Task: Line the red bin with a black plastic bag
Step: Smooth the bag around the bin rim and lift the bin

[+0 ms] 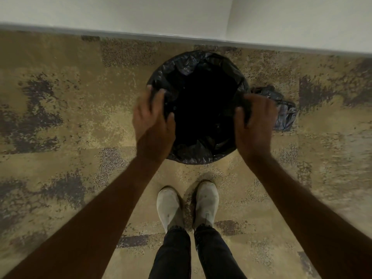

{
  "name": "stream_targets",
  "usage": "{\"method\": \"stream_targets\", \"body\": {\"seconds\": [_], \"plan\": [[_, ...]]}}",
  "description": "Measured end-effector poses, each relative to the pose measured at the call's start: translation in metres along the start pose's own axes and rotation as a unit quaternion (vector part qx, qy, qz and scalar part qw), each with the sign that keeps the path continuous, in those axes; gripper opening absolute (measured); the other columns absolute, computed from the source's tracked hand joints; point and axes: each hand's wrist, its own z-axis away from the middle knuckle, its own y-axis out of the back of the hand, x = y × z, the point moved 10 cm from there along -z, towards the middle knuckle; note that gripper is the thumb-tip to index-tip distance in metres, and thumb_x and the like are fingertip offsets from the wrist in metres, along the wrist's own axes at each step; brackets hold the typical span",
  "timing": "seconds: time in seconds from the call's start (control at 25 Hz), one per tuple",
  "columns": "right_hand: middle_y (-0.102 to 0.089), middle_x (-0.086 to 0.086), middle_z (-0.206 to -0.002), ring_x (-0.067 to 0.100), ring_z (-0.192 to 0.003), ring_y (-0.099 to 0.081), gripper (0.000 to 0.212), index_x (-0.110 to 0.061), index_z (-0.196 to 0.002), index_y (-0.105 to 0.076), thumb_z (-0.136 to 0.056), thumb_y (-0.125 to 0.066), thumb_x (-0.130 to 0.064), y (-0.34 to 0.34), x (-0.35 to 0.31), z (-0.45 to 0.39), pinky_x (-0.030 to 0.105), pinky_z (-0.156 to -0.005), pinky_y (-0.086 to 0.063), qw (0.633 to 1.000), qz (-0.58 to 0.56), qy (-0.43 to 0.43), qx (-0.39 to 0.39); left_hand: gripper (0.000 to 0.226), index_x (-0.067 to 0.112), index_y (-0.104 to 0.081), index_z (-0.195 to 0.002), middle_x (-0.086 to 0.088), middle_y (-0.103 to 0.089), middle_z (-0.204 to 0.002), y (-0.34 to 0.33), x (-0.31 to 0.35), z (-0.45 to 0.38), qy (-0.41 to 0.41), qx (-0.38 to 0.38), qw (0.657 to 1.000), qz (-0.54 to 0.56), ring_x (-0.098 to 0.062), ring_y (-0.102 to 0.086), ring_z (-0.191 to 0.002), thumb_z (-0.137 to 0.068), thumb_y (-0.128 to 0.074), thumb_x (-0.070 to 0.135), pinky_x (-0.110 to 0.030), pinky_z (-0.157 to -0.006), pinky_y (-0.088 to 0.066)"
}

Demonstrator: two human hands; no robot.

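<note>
A black plastic bag (193, 65) is draped over the whole rim of a round bin standing on the carpet below me. Its dark open mouth faces up. The bag covers the bin so fully that no red shows. My left hand (153, 119) grips the bag's edge at the left side of the rim, fingers curled over the plastic. My right hand (256, 119) pinches a fold of the bag at the right side of the rim. Both hands are slightly blurred.
A second crumpled black bag (284, 111) lies on the carpet just right of the bin. A white wall with a grey baseboard (141, 34) runs close behind the bin. My two pale shoes (187, 204) stand on the patterned carpet right in front of it.
</note>
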Motion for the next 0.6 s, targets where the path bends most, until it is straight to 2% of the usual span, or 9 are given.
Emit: {"method": "stream_targets", "body": {"seconds": [0.08,0.12,0.2,0.32,0.4,0.48,0.52,0.56,0.6], "plan": [[-0.047,0.001,-0.15,0.024,-0.144,-0.037,0.044,-0.024,-0.139,-0.054,-0.097,-0.058,-0.038,-0.034,-0.025,0.011,0.039,-0.118,-0.031,0.979,0.112,0.119,-0.122,0.06,0.012,-0.032,-0.158,-0.019,-0.018,-0.169,-0.025,0.013,0.016,-0.063,-0.084,0.989,-0.108,-0.043,-0.018,-0.155,-0.103,-0.048,0.03,-0.062,-0.122,-0.025],[-0.041,0.005,-0.16,0.031,-0.152,-0.029,0.053,-0.022,-0.146,-0.051,-0.097,-0.058,-0.041,-0.05,-0.021,0.018,0.051,-0.123,-0.025,0.957,0.185,0.14,-0.172,0.062,0.01,-0.026,-0.161,-0.019,-0.011,-0.171,-0.032,0.007,0.021,-0.058,-0.109,0.984,-0.132,-0.041,-0.01,-0.158,-0.105,-0.046,0.03,-0.062,-0.125,-0.018],[-0.023,0.011,-0.172,0.036,-0.16,-0.011,0.064,-0.018,-0.155,-0.042,-0.099,-0.054,-0.047,-0.069,0.001,0.026,0.062,-0.127,-0.008,0.921,0.285,0.126,-0.235,0.067,0.004,-0.016,-0.162,-0.021,-0.003,-0.172,-0.037,-0.012,0.026,-0.03,-0.124,0.983,-0.135,-0.038,0.0,-0.16,-0.106,-0.049,0.02,-0.059,-0.128,-0.015],[-0.016,0.013,-0.174,0.035,-0.162,-0.004,0.061,-0.016,-0.156,-0.043,-0.103,-0.048,-0.045,-0.072,0.017,0.031,0.064,-0.127,-0.006,0.917,0.292,0.139,-0.233,0.073,-0.004,-0.011,-0.161,-0.024,-0.001,-0.171,-0.041,-0.019,0.03,-0.047,-0.122,0.984,-0.124,-0.038,0.004,-0.159,-0.102,-0.053,0.004,-0.055,-0.128,-0.017],[-0.013,0.012,-0.174,0.035,-0.162,-0.003,0.057,-0.016,-0.156,-0.041,-0.105,-0.048,-0.039,-0.066,0.016,0.034,0.062,-0.127,-0.006,0.933,0.256,0.145,-0.207,0.073,-0.002,-0.011,-0.161,-0.025,-0.001,-0.171,-0.038,-0.02,0.032,-0.037,-0.108,0.985,-0.129,-0.041,0.002,-0.159,-0.103,-0.052,0.01,-0.056,-0.128,-0.015],[-0.009,0.011,-0.175,0.035,-0.162,-0.001,0.059,-0.017,-0.16,-0.033,-0.106,-0.049,-0.034,-0.055,0.013,0.041,0.058,-0.128,-0.005,0.959,0.19,0.126,-0.168,0.073,0.004,-0.011,-0.162,-0.025,-0.006,-0.17,-0.024,-0.029,0.038,0.036,-0.065,0.992,-0.1,-0.043,-0.006,-0.158,-0.102,-0.05,0.018,-0.058,-0.127,-0.017],[-0.007,0.011,-0.175,0.035,-0.161,-0.002,0.063,-0.016,-0.161,-0.028,-0.105,-0.053,-0.031,-0.049,0.014,0.047,0.055,-0.128,-0.007,0.974,0.142,0.095,-0.151,0.076,0.005,-0.012,-0.162,-0.026,-0.01,-0.169,-0.017,-0.035,0.044,0.088,-0.035,0.995,-0.042,-0.044,-0.012,-0.156,-0.1,-0.053,0.02,-0.055,-0.126,-0.02],[-0.006,0.011,-0.174,0.035,-0.161,-0.004,0.069,-0.016,-0.162,-0.023,-0.103,-0.057,-0.027,-0.042,0.017,0.052,0.052,-0.128,-0.011,0.987,0.079,0.044,-0.135,0.081,0.007,-0.012,-0.162,-0.024,-0.015,-0.167,-0.013,-0.043,0.052,0.151,-0.011,0.987,0.05,-0.042,-0.018,-0.154,-0.098,-0.059,0.022,-0.047,-0.124,-0.025],[-0.008,0.011,-0.173,0.034,-0.16,-0.009,0.076,-0.016,-0.162,-0.02,-0.1,-0.062,-0.022,-0.038,0.025,0.058,0.048,-0.127,-0.015,0.992,-0.005,-0.031,-0.118,0.086,0.009,-0.012,-0.162,-0.019,-0.022,-0.164,-0.016,-0.05,0.062,0.223,0.0,0.961,0.165,-0.038,-0.027,-0.151,-0.096,-0.065,0.023,-0.036,-0.119,-0.029]]}}
